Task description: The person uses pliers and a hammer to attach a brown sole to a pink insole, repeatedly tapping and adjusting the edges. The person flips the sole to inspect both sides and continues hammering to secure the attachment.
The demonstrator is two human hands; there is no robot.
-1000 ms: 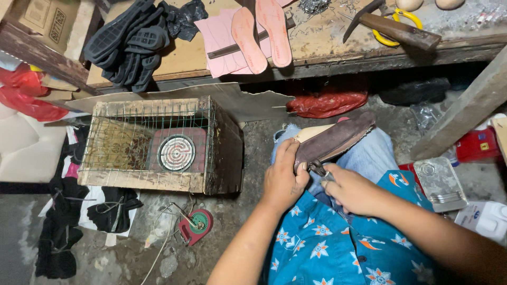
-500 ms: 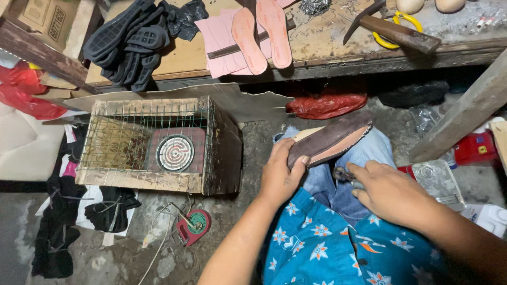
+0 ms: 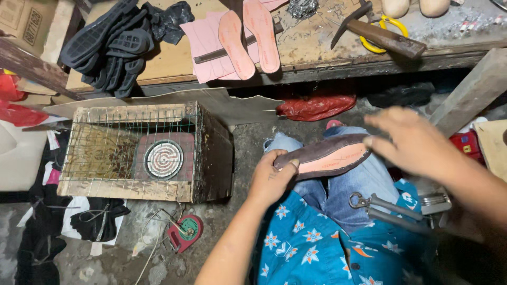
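My left hand (image 3: 270, 179) grips the near end of a dark shoe upper on a last (image 3: 330, 156), sole side up with a pink insole showing, held over my jeans-clad knees. My right hand (image 3: 417, 142) is blurred, fingers spread, touching the far end of the shoe and holding nothing. A pair of metal pincers (image 3: 388, 207) lies on my lap over the blue flowered shirt, just below the right forearm.
A wooden box with wire mesh (image 3: 138, 153) holding a coil heater stands left. The workbench (image 3: 322, 66) above carries black rubber soles (image 3: 111, 45), pink insoles (image 3: 248, 34), a hammer (image 3: 380, 32) and yellow-handled scissors. A red bag (image 3: 316, 107) lies under it.
My right hand has let go of the pincers, left them on my lap and moved up to the far end of the shoe. The left hand kept its grip.
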